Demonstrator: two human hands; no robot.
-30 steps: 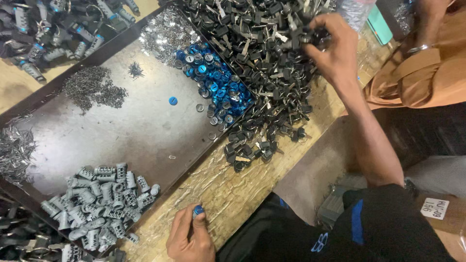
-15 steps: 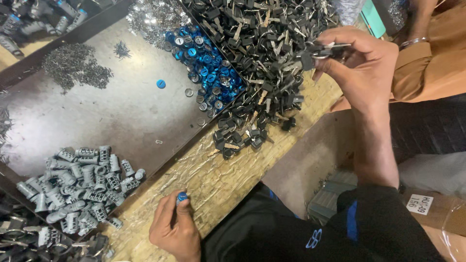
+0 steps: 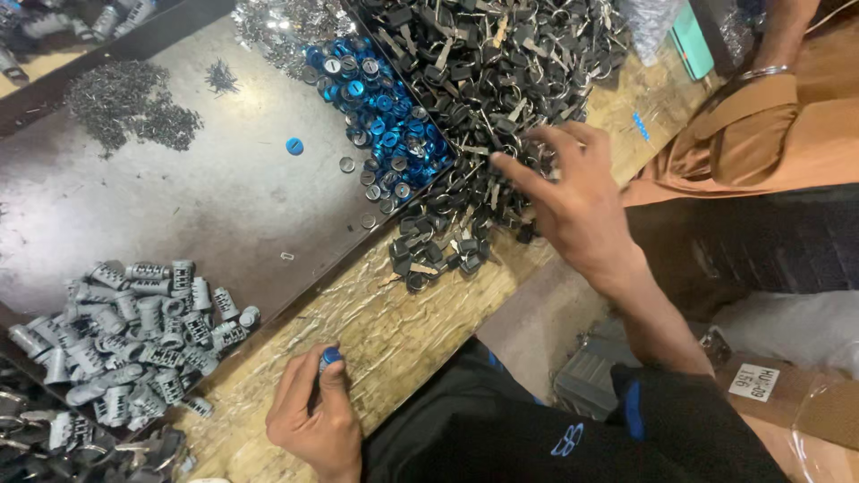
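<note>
The left hand (image 3: 315,416) grips a blue-capped cylinder (image 3: 329,360), long axis pointing away from the body, while the right hand (image 3: 573,201) spreads open fingers over the black keys (image 3: 483,80).

Bright blue round metal caps (image 3: 385,125) upper middle, black-headed silver keys (image 3: 483,80) heaped top centre, dull grey ribbed metal cylinders (image 3: 134,340) lower left — all on a dark brown metal tray (image 3: 179,206).
</note>
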